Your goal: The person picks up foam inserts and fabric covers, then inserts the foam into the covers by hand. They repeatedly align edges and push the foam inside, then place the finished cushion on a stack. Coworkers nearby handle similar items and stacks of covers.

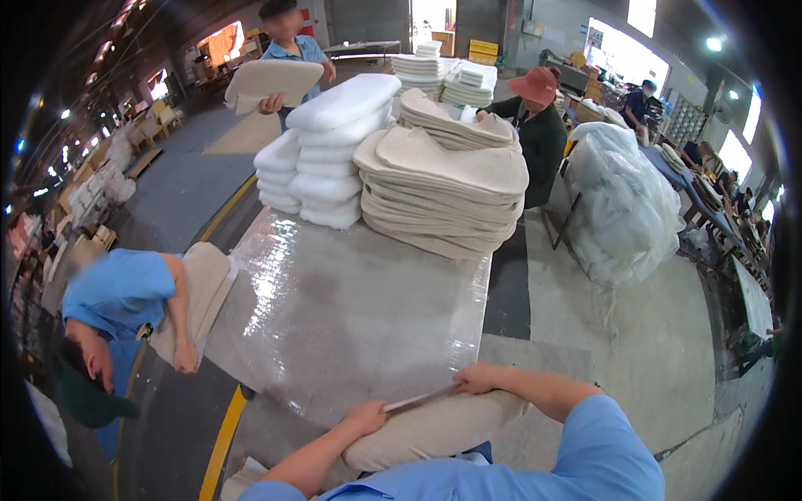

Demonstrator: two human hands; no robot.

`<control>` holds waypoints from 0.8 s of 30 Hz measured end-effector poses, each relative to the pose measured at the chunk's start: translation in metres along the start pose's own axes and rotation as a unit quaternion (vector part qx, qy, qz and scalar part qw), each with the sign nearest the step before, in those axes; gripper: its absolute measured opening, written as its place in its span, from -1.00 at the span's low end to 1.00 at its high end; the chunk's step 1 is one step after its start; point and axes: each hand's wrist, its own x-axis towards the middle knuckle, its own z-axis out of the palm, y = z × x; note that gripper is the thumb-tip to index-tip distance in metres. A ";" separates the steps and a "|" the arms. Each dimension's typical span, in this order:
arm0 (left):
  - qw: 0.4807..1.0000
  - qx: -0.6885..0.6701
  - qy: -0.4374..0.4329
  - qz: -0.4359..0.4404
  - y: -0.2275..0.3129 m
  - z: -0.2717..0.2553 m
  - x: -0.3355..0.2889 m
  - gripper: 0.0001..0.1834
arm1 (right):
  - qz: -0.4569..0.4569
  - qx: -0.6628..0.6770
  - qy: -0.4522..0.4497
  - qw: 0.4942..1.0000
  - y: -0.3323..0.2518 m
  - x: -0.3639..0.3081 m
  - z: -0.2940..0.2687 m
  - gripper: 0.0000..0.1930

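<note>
Both hands, left hand and right hand, grip a beige cushion at the plastic-covered table.

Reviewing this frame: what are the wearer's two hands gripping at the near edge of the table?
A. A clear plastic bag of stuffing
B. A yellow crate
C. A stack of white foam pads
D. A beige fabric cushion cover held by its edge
D: the left hand and right hand both clasp the edge of a beige cushion cover at the near edge of the plastic-wrapped table; the white foam pads sit stacked at the far end.
</note>
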 end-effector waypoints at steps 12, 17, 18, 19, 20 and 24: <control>0.911 -0.174 0.300 -0.224 -0.006 0.013 -0.142 -0.20 | 0.239 0.319 0.126 0.908 0.064 -0.116 -0.014 -0.30; 0.730 -0.609 0.064 -0.304 0.016 0.032 -0.173 -0.15 | 0.308 0.548 -0.130 0.767 0.044 -0.161 -0.002 -0.20; 0.731 -0.605 0.069 -0.308 0.018 0.037 -0.166 -0.13 | 0.309 0.578 -0.145 0.741 0.038 -0.158 0.002 -0.19; 0.728 -0.602 0.085 -0.316 0.018 0.038 -0.158 -0.09 | 0.316 0.607 -0.159 0.711 0.034 -0.152 0.007 -0.18; 0.732 -0.597 0.081 -0.319 0.014 0.039 -0.154 -0.10 | 0.307 0.617 -0.138 0.711 0.030 -0.144 0.012 -0.18; 0.730 -0.576 0.065 -0.361 -0.002 0.037 -0.132 -0.17 | 0.356 0.600 -0.087 0.712 0.028 -0.116 0.018 -0.20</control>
